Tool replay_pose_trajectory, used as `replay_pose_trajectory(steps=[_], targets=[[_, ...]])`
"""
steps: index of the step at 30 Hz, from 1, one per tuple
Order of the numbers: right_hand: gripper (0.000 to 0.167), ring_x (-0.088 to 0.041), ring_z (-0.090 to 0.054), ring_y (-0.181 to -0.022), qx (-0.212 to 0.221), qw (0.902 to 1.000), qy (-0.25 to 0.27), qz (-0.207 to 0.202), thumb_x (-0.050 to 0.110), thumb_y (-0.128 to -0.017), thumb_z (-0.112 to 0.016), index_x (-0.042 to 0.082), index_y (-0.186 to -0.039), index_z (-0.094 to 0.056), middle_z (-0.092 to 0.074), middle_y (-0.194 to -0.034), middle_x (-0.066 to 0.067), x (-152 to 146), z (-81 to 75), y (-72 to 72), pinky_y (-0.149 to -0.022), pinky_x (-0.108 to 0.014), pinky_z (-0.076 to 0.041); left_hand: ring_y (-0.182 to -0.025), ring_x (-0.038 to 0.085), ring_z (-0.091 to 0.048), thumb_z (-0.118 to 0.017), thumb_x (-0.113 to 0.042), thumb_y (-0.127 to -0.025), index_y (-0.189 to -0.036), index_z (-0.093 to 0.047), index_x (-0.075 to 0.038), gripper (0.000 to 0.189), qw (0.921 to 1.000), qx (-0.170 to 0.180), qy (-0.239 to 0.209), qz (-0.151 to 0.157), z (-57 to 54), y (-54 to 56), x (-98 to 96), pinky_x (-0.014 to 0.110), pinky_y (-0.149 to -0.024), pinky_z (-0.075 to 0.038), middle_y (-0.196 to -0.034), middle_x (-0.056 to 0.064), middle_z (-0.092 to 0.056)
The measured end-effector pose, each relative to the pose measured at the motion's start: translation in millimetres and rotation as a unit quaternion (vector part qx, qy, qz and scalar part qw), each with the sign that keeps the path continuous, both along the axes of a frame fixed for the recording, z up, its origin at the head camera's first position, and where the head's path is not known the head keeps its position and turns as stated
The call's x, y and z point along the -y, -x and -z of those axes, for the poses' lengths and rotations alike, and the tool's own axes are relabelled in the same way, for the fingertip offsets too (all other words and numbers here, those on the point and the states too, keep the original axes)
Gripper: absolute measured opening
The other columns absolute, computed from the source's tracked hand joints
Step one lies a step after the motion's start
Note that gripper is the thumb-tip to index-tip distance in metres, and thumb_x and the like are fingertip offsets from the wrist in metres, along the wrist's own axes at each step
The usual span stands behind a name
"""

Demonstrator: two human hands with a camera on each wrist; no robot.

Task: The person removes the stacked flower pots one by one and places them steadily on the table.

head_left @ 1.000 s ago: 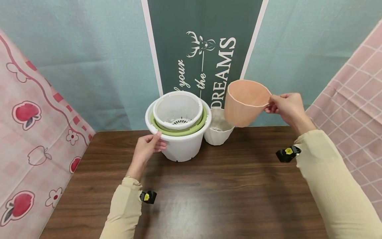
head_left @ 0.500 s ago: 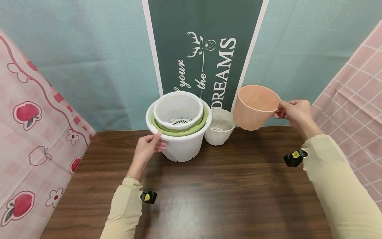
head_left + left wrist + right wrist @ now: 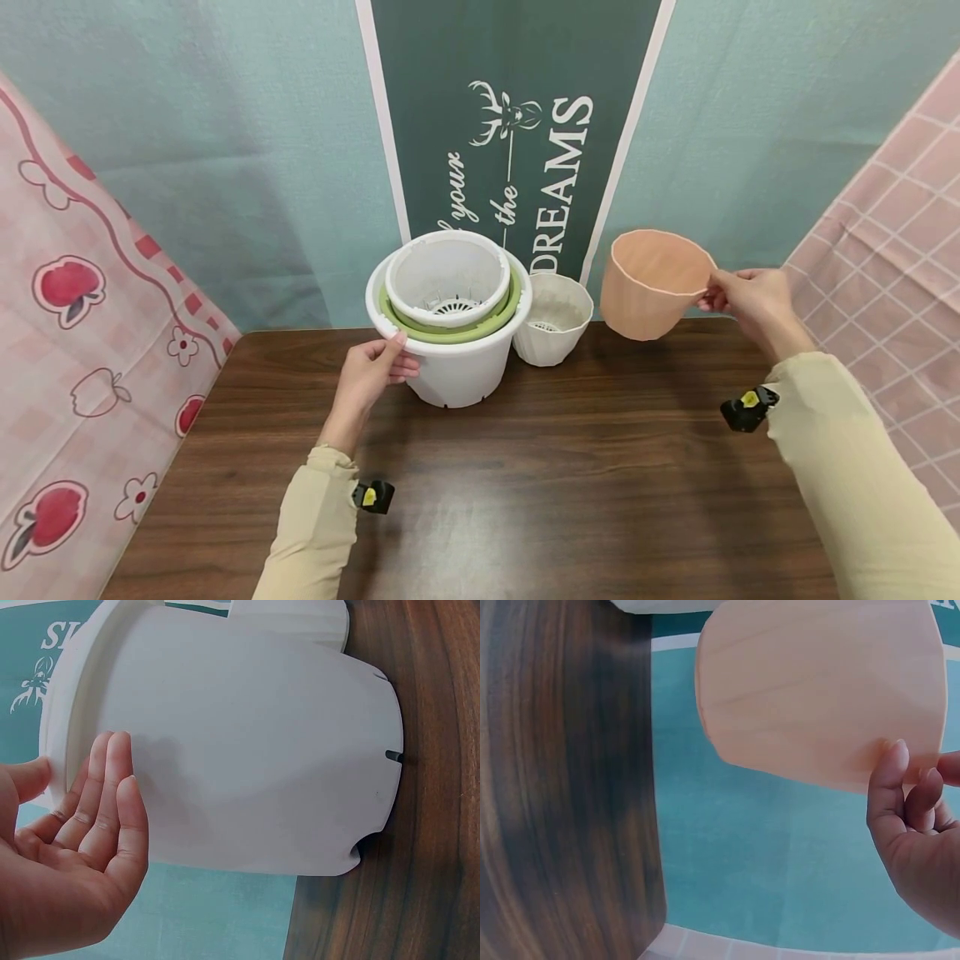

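Observation:
My left hand (image 3: pixel 367 371) grips the rim of a large white flower pot (image 3: pixel 459 373), thumb on top and fingers under the lip. Nested inside it are a green pot (image 3: pixel 450 336) and a smaller white pot (image 3: pixel 442 260) with a slotted bottom. In my right hand (image 3: pixel 750 302) is a peach flower pot (image 3: pixel 641 310), pinched at the right side of its rim. The right wrist view shows this peach pot (image 3: pixel 817 690) on its side in the picture, its base apart from the table edge. A small faceted white pot (image 3: pixel 547 343) stands between the stack and the peach pot.
The dark wooden table (image 3: pixel 510 483) ends at the back against a teal curtain (image 3: pixel 247 167) with a dark green printed panel. Pink patterned cloths hang on the left (image 3: pixel 97 333) and right (image 3: pixel 892 275). Each wrist carries a black camera mount.
My right hand has moved right and down with the peach pot, which now tilts less and uncovers the small white pot. The left hand and the nested pots stay in place.

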State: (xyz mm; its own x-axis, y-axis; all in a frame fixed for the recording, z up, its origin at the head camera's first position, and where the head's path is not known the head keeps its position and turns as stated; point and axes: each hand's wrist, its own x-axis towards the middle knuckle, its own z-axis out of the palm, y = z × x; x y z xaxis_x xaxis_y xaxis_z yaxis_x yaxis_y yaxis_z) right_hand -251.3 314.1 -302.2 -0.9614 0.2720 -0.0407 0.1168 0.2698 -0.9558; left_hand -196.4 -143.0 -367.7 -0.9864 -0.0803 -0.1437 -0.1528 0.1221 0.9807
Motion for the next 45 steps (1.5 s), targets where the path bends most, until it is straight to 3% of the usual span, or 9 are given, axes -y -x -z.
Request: replay_pose_trajectory(steps=[6, 15, 18, 24, 30, 33, 40, 43, 45], targets=[[0.039, -0.007, -0.058, -0.046, 0.022, 0.9983, -0.053, 0.012, 0.015, -0.091, -0.05, 0.011, -0.053, -0.061, -0.057, -0.049, 0.005, -4, 17.0, 0.1, -0.048, -0.017, -0.047, -0.062, 0.011, -0.065, -0.051, -0.033, -0.094, -0.097, -0.06, 0.01, 0.044, 1.0, -0.001, -0.003, -0.001, 0.7, -0.7, 0.5, 0.023, -0.06, -0.052, -0.072, 0.009, -0.067], [0.039, -0.009, -0.06, -0.048, 0.023, 0.9991, -0.028, 0.023, 0.013, -0.092, -0.047, 0.009, -0.055, -0.06, -0.057, -0.049, 0.003, -5, 48.1, -1.6, -0.05, -0.019, -0.05, -0.064, 0.013, -0.065, -0.052, -0.033, -0.093, -0.097, -0.061, 0.01, 0.044, 1.0, 0.001, 0.004, -0.003, 0.4, -1.0, 0.9, 0.024, -0.061, -0.052, -0.073, 0.009, -0.067], [0.035, -0.01, -0.061, -0.048, 0.02, 0.9991, -0.027, 0.026, 0.013, -0.091, -0.049, 0.005, -0.059, -0.061, -0.058, -0.05, 0.001, -12, 65.8, 4.4, -0.05, -0.021, -0.051, -0.064, 0.013, -0.065, -0.052, -0.033, -0.093, -0.097, -0.061, 0.01, 0.044, 1.0, 0.002, 0.004, -0.004, 0.4, -0.6, 1.1, 0.024, -0.061, -0.052, -0.073, 0.01, -0.066], [0.027, -0.015, -0.062, -0.049, -0.004, 0.9991, 0.042, 0.003, 0.01, -0.087, -0.057, 0.0, -0.062, -0.061, -0.059, -0.051, -0.006, -36, 106.8, 21.1, -0.049, -0.025, -0.051, -0.062, 0.011, -0.065, -0.052, -0.032, -0.093, -0.096, -0.061, 0.011, 0.044, 1.0, -0.002, 0.001, -0.002, 1.0, 0.8, 0.8, 0.024, -0.062, -0.052, -0.072, 0.01, -0.066], [0.033, -0.009, -0.059, -0.046, 0.024, 0.9995, -0.004, 0.021, 0.011, -0.09, -0.049, 0.006, -0.059, -0.06, -0.057, -0.05, 0.002, -9, 89.2, 3.4, -0.048, -0.021, -0.05, -0.062, 0.011, -0.065, -0.053, -0.032, -0.093, -0.096, -0.06, 0.012, 0.045, 1.0, -0.005, -0.002, -0.003, 1.6, 1.5, 1.2, 0.025, -0.063, -0.052, -0.071, 0.01, -0.066], [0.035, -0.008, -0.059, -0.046, 0.028, 0.9992, 0.011, 0.027, 0.011, -0.091, -0.048, 0.007, -0.059, -0.06, -0.058, -0.05, 0.003, -1, 84.5, -2.7, -0.048, -0.019, -0.05, -0.062, 0.012, -0.065, -0.053, -0.033, -0.093, -0.096, -0.061, 0.011, 0.045, 1.0, -0.007, -0.002, -0.003, 1.7, 1.6, 1.4, 0.026, -0.064, -0.053, -0.072, 0.01, -0.066], [0.029, -0.006, -0.058, -0.047, 0.012, 0.9992, 0.034, 0.018, 0.015, -0.091, -0.052, 0.006, -0.064, -0.058, -0.058, -0.052, 0.003, -10, 106.2, 5.0, -0.05, -0.019, -0.05, -0.062, 0.011, -0.065, -0.053, -0.033, -0.093, -0.097, -0.061, 0.011, 0.045, 1.0, -0.008, 0.0, -0.001, 2.1, 1.6, 1.0, 0.025, -0.063, -0.052, -0.072, 0.01, -0.066], [0.029, -0.006, -0.058, -0.047, 0.017, 0.999, 0.038, 0.016, 0.016, -0.092, -0.052, 0.004, -0.066, -0.059, -0.058, -0.052, 0.003, -9, 108.6, 4.9, -0.049, -0.019, -0.05, -0.062, 0.011, -0.065, -0.053, -0.033, -0.093, -0.097, -0.061, 0.012, 0.045, 1.0, -0.009, -0.002, -0.002, 2.3, 1.7, 1.0, 0.024, -0.062, -0.052, -0.072, 0.01, -0.066], [0.029, -0.007, -0.059, -0.048, 0.035, 0.9989, 0.002, 0.033, 0.014, -0.092, -0.05, 0.003, -0.067, -0.059, -0.058, -0.051, 0.003, -2, 101.6, 0.2, -0.05, -0.02, -0.05, -0.062, 0.011, -0.065, -0.053, -0.033, -0.093, -0.096, -0.061, 0.011, 0.045, 1.0, -0.008, -0.003, -0.002, 2.4, 1.8, 1.1, 0.023, -0.061, -0.052, -0.072, 0.01, -0.066]])
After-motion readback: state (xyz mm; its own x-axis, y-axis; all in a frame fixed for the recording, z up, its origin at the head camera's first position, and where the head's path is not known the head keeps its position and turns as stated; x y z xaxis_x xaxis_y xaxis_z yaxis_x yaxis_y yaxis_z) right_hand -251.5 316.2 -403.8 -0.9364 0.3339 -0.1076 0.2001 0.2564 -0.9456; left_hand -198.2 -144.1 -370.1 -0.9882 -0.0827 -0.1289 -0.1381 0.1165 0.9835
